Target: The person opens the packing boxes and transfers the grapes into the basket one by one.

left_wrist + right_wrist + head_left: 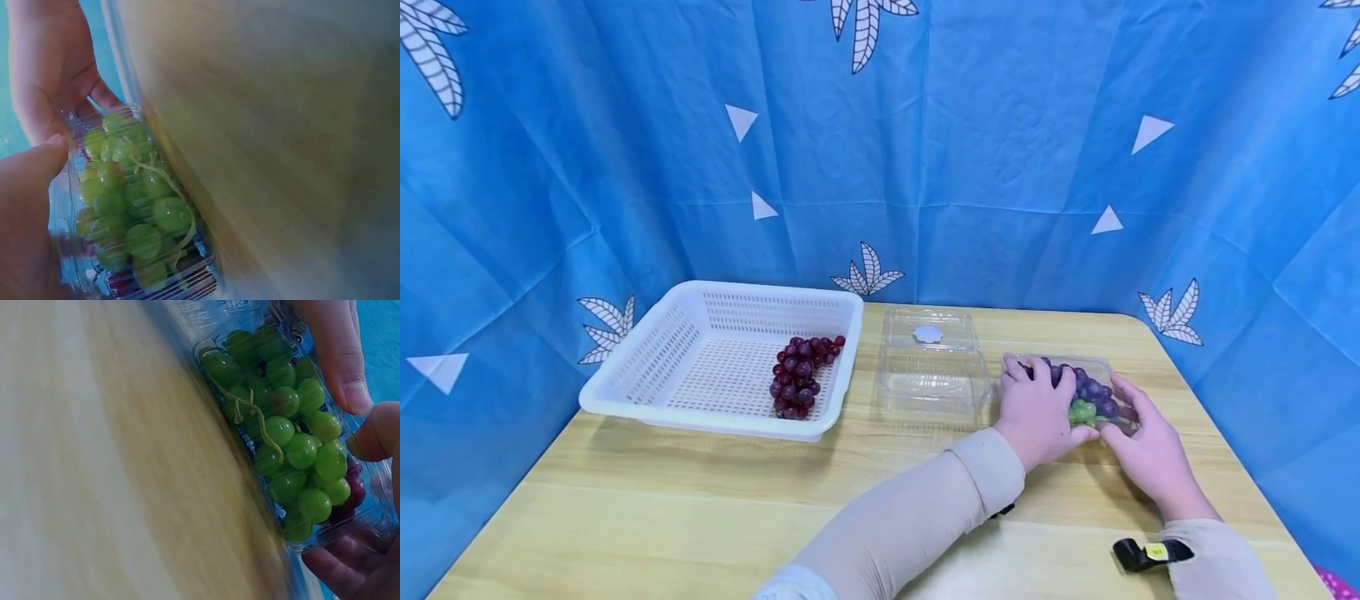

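My left hand and right hand grip the clear clamshell with curled fingers, right of the other clamshell on the tabletop. Uneven thumb pressure could leave a corner unlatched; squeezing harder could bruise the green grapes.

Left sleeve: beige cloth, wide cuff, pale-blue end at eight o'clock
Right sleeve: beige cloth
Black wrist device: yellow label, at sleeve's nine o'clock
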Tool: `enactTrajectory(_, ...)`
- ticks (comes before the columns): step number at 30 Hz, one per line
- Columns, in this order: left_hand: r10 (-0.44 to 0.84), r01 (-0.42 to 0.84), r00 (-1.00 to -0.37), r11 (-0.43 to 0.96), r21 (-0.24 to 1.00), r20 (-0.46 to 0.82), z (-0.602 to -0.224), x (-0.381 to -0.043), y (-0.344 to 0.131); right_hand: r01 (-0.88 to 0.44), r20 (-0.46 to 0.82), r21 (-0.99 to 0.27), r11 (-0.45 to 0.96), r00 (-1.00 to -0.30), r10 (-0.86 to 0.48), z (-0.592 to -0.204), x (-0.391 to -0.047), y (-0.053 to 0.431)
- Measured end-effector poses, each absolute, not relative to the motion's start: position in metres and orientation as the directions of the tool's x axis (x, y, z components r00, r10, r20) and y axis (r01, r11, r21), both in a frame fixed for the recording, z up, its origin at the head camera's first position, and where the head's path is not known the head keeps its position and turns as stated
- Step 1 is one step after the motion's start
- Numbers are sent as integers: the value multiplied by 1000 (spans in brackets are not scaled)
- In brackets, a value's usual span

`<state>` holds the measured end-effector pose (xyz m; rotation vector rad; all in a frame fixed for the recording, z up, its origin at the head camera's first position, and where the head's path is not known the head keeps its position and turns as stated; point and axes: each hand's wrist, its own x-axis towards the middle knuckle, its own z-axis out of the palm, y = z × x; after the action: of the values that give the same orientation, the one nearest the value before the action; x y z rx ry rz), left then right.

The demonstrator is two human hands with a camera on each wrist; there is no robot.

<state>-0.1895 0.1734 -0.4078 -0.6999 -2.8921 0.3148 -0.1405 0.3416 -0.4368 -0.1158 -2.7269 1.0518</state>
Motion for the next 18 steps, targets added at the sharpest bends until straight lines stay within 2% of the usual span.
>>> enactTrajectory(10, 539, 514, -842, 816, -265, 24, -398, -194, 180, -37, 183, -714, 699, -974, 136, -442, -137, 345)
enactTrajectory(18, 573, 531, -819, 752, -392, -10, -395, -195, 183, -84, 195, -743, 664, -976, 95, -445, -143, 343)
